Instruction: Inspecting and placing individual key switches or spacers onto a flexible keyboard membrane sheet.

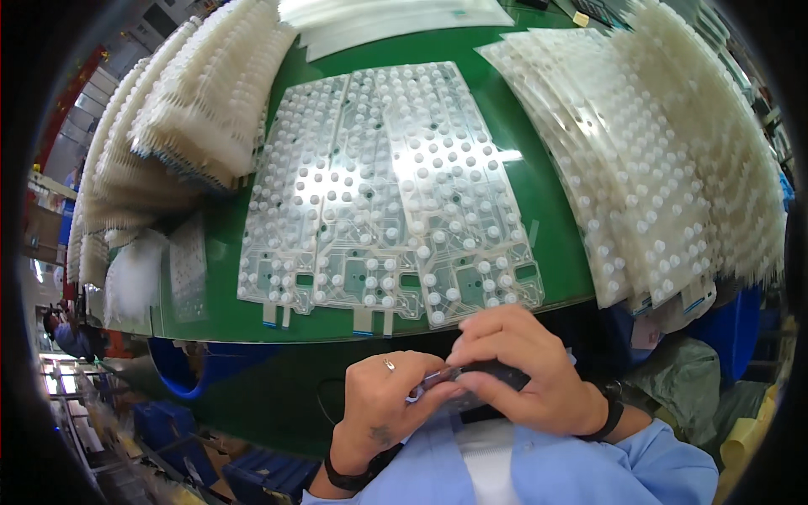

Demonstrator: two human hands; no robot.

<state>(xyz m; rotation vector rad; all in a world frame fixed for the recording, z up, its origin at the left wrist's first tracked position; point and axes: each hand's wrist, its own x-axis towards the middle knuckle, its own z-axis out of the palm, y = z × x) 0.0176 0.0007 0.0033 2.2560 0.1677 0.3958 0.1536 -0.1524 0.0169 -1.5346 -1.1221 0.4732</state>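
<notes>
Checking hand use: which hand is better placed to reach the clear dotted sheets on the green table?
Probably the right hand: it lies nearer the clear dotted sheets, though both hands grip the small dark object.

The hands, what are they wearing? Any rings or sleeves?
The left hand has a thin ring on one finger and a small dark mark near the wrist, with a black band around the wrist. The right hand also wears a black wristband. Both arms come out of light blue sleeves. No gloves on either.

Both hands, left (380, 404) and right (526, 370), pinch a small dark part (492, 373) below the green worktop (547, 210); three dotted membrane sheets (387, 194) lie flat there.
</notes>
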